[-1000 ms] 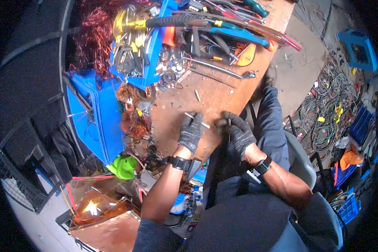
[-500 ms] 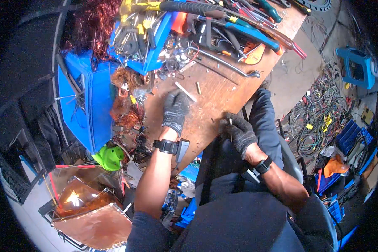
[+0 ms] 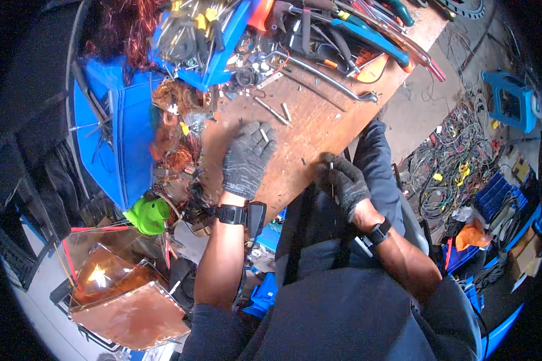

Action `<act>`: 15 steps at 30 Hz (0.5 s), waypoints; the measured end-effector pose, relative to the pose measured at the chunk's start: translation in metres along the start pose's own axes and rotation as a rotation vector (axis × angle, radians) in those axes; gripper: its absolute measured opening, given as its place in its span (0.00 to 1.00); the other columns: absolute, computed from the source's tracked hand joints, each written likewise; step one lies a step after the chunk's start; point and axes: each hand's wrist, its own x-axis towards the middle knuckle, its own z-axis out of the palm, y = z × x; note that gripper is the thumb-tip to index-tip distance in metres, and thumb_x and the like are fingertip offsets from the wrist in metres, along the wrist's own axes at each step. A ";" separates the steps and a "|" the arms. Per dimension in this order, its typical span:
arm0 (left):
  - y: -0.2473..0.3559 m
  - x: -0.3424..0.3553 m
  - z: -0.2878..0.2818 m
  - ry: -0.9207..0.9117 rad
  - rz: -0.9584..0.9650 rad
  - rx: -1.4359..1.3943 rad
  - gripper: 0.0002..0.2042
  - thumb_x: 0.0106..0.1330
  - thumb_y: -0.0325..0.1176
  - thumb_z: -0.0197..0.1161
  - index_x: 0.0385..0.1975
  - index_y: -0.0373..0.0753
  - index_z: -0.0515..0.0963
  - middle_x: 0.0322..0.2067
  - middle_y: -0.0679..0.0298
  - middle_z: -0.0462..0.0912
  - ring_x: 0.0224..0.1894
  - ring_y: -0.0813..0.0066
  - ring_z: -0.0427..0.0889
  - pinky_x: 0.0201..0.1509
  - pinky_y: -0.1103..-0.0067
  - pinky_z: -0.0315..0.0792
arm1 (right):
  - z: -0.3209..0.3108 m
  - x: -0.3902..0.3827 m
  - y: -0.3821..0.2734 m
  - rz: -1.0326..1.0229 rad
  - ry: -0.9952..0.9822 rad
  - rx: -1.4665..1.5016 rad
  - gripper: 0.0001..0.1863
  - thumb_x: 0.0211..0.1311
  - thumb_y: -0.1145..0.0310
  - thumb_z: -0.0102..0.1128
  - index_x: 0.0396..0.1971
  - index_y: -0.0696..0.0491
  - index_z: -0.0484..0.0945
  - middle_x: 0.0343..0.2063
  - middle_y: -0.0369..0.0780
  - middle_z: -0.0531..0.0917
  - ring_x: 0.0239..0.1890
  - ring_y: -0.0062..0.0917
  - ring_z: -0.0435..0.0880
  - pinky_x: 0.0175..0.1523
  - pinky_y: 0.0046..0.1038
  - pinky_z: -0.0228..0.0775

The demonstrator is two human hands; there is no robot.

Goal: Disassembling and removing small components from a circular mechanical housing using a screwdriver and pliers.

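My left hand (image 3: 247, 159) lies spread flat on the wooden bench (image 3: 319, 129), its grip open, fingertips touching a small metal pin (image 3: 262, 135). My right hand (image 3: 345, 183), at the bench's near edge, has its grip closed around a thin metal rod (image 3: 332, 178) held upright.

Thin metal rod (image 3: 332, 180) mostly hidden in right hand (image 3: 345, 183); small bits under left hand (image 3: 247, 157) unclear.
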 end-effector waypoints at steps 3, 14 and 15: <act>-0.003 -0.002 -0.004 0.039 -0.019 -0.161 0.18 0.76 0.29 0.47 0.63 0.32 0.64 0.64 0.47 0.71 0.66 0.54 0.72 0.72 0.63 0.67 | 0.000 0.003 0.000 -0.020 0.018 -0.186 0.18 0.72 0.73 0.56 0.60 0.58 0.75 0.46 0.37 0.84 0.44 0.23 0.83 0.49 0.23 0.76; -0.024 -0.016 0.005 0.198 0.042 0.082 0.13 0.70 0.22 0.60 0.54 0.35 0.76 0.53 0.58 0.82 0.58 0.64 0.80 0.61 0.71 0.79 | 0.028 0.008 -0.017 -0.020 0.099 -0.081 0.11 0.73 0.68 0.60 0.49 0.55 0.80 0.41 0.33 0.84 0.40 0.18 0.80 0.46 0.20 0.74; -0.026 -0.018 0.005 0.213 0.030 0.076 0.13 0.70 0.23 0.61 0.53 0.35 0.77 0.52 0.58 0.82 0.56 0.65 0.81 0.60 0.71 0.79 | 0.030 0.009 -0.020 -0.041 0.113 -0.106 0.10 0.73 0.67 0.60 0.47 0.54 0.80 0.40 0.32 0.84 0.39 0.18 0.80 0.45 0.20 0.74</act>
